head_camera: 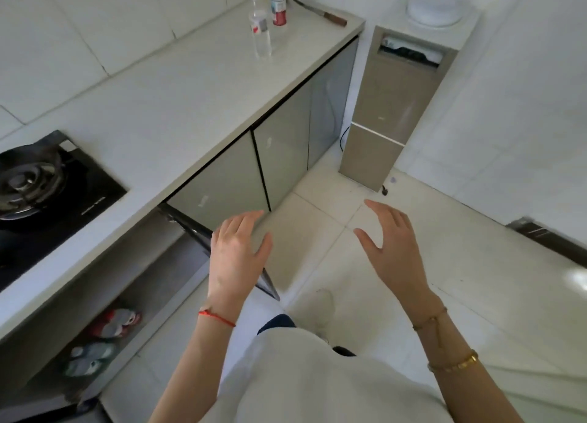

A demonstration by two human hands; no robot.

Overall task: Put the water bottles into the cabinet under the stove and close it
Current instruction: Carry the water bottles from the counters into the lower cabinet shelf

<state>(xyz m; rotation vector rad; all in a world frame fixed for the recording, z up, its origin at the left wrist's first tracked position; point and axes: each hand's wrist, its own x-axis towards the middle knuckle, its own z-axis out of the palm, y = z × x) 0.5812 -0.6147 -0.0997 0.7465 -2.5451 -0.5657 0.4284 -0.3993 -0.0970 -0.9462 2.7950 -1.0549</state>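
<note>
Two water bottles stand upright at the far end of the white counter [178, 104]: a clear one with a white cap [261, 30] and, just behind it, one with a red label [279, 8]. The cabinet under the stove [44, 181] is open, its dark-framed door [203, 235] swung outward. Inside it lie a red-capped bottle [114, 322] and a pale bluish one [89, 357] on their sides. My left hand [236, 257] hovers over the door's edge with fingers spread and holds nothing. My right hand [392, 248] is also open, above the floor.
A knife with a wooden handle [320, 11] lies at the counter's far end. A beige water dispenser [397, 104] stands in the corner past the closed grey cabinet doors [279, 149]. White floor tiles spread to the right, with a dark threshold strip [549, 240].
</note>
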